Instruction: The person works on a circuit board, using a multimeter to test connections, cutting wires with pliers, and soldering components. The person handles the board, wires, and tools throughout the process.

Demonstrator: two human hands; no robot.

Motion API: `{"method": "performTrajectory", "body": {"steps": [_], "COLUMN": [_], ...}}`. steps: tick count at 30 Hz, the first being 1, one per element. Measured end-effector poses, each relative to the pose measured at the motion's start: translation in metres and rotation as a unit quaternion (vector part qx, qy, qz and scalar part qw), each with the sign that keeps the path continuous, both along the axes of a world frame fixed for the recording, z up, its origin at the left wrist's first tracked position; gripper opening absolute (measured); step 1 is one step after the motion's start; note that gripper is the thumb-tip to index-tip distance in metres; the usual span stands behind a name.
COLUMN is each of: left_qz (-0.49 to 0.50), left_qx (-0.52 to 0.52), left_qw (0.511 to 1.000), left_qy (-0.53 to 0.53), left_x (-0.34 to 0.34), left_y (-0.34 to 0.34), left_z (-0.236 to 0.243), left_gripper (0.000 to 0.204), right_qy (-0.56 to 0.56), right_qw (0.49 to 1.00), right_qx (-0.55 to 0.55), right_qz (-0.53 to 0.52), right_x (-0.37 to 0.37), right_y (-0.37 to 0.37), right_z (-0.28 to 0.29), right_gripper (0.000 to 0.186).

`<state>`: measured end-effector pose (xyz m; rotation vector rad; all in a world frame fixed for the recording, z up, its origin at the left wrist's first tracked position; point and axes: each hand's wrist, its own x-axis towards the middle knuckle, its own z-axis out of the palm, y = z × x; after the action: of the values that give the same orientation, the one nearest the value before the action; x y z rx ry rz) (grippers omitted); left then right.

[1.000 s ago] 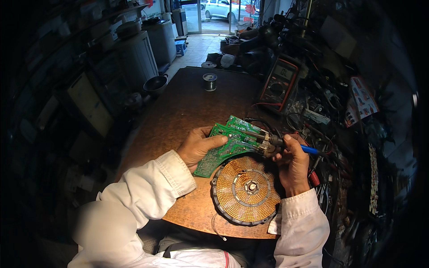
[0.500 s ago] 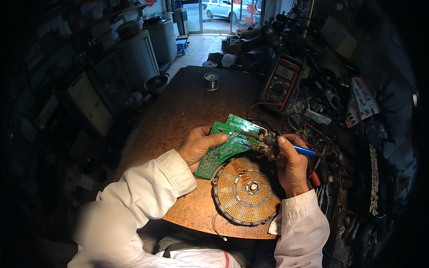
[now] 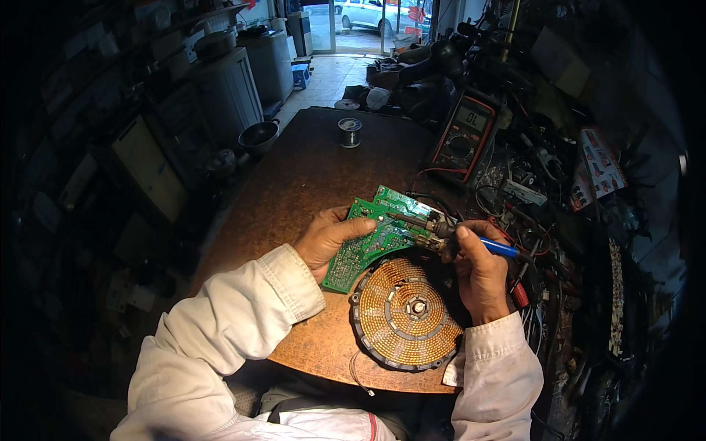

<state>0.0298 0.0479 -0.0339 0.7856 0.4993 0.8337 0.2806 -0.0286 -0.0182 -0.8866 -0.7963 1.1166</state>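
Observation:
My left hand [image 3: 329,241] grips a green circuit board [image 3: 342,268] by its left side, thumb on top and fingers underneath. The board is tilted above the table, its soldered face up. My right hand [image 3: 479,268] is closed round a soldering iron [image 3: 498,248] with a blue handle. The iron's metal tip points left over the board; whether it touches cannot be made out. Just below the board, a round copper-coloured induction coil [image 3: 390,334] in a dark frame lies on the table, its upper right in shadow. A thin lead with a white plug [image 3: 370,392] hangs off the table edge.
On the brown table [image 3: 272,180] stands a spool of solder wire [image 3: 350,133] at the far end. A multimeter [image 3: 465,137] leans at the right. Beside it, cables, a red-handled tool [image 3: 521,295] and loose parts crowd the right side. A dark pan [image 3: 259,134] sits at the left.
Both hands, the board and the iron stay almost where they were. The view has shifted very slightly. A blurred round patch over my left sleeve is gone.

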Motion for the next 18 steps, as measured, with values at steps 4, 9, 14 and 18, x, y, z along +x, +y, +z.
{"method": "performTrajectory", "body": {"steps": [4,9,14,18], "left_qz": [-0.001,0.002,0.008,0.003], "left_qx": [0.000,-0.005,-0.006,-0.006], "left_qw": [1.000,1.000,1.000,1.000], "left_qy": [-0.004,-0.009,0.014,0.001], "left_x": [-0.001,-0.001,0.000,-0.002], "left_y": [0.002,0.002,0.000,0.003], "left_z": [-0.002,-0.003,0.002,-0.004], "left_gripper": [0.036,0.035,0.032,0.031], "right_qy": [-0.049,-0.137,-0.198,-0.299], "right_qw": [0.998,0.990,0.979,0.945], "right_qx": [0.029,0.033,0.047,0.129], "right_qz": [0.010,0.000,-0.007,-0.015], "right_x": [0.004,0.003,0.003,0.001], "right_y": [0.000,-0.007,-0.010,-0.012], "right_z": [-0.006,-0.002,0.003,0.011], "right_gripper": [0.027,0.035,0.032,0.024]}}
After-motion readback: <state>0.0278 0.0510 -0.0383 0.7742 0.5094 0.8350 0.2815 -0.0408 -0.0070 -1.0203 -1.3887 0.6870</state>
